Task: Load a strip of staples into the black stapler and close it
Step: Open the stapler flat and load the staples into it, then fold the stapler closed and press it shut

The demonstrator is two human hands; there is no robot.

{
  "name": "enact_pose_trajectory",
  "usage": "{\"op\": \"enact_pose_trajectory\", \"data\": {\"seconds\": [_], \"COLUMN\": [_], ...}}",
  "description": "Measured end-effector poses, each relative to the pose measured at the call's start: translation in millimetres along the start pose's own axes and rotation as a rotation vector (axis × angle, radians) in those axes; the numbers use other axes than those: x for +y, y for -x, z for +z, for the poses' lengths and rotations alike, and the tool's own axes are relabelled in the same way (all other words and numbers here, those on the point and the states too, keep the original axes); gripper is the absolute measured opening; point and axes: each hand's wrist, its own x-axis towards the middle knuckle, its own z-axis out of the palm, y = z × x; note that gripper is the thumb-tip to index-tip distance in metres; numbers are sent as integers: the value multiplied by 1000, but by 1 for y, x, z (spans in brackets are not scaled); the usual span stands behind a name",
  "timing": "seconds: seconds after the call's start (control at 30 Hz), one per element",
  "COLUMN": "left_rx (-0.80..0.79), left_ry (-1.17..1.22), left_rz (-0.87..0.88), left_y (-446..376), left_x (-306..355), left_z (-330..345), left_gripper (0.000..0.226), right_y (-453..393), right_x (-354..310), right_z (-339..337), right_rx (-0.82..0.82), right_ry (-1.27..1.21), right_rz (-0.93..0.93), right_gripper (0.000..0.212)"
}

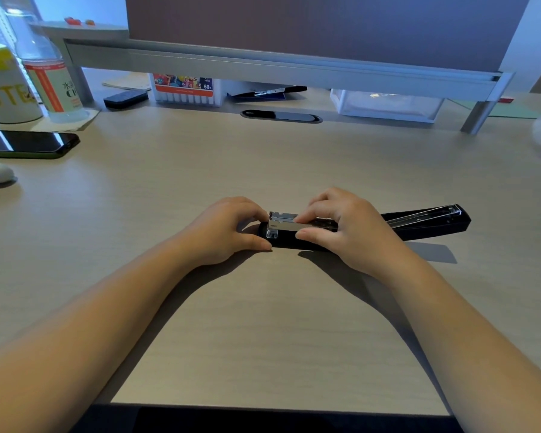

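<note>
I'm watching from the head cam: both forearms run up from the near edge of the desk (263, 339) to the black stapler (289, 240), which lies flat mid-desk, swung fully open with its lid (428, 221) laid out to the right. Left hand (222, 231) pins the stapler's left end, thumb on the near side of the base, other fingers curled behind the front of the metal magazine (286, 225). Right hand (344, 228) pinches narrow across the magazine, index fingertip on top, thumb on the near side wall. My read: base is rigid and heavy enough to stay put, chrome is slick, so I'd hold by the black body. A staple strip is light and brittle, snaps if bent, so grip it by the long sides. I can't tell if a strip is under the right fingers; they cover the channel, and no loose strip shows elsewhere. Hinge sits hidden behind the right hand. Pusher and spring in the lid are too blurred to judge. Further back: a phone (28, 143) at left, a cup (7, 89) and a bottle (49, 76), a marker box (186, 90) under the shelf riser (263, 65). Something white at the right edge is cut off.
</note>
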Motion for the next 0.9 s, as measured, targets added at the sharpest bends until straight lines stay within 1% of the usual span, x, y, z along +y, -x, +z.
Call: {"op": "enact_pose_trajectory", "data": {"seconds": [0.1,0.2,0.3,0.4,0.5,0.57,0.67,0.73,0.83,0.9], "left_rx": [9,26,51,67,85,101,102,102,110,119], "left_ry": [0,-14,-49,-69,-84,-74,-49,-41,-49,-52], "left_rz": [-4,-7,-24,-90,-152,-174,-181,-182,-186,-185], "left_y": [0,-1,-1,0,2,3,3,3,1,0], "left_x": [1,0,-4,-7,-12,-14,-14,-14,-15,-14], "left_z": [0,0,-3,-8,-13,-16,-16,-16,-16,-16], "left_gripper": [38,37,37,37,36,35,34,34,35,36], "right_y": [-1,2,9,13,16,16,16,15,15,15], "right_x": [-1,3,14,23,28,33,39,41,41,39], "right_z": [2,-3,-12,-19,-24,-25,-26,-28,-31,-29], "right_rx": [-17,51,119,166,203,224,300,369,469,540], "right_ry": [-17,36,257,488,579,499,134,-28,-165,-350], "right_rz": [-23,-2,80,209,325,369,353,332,313,312], "right_gripper": [26,39,50,56,57,52,45,48,57,61]}}
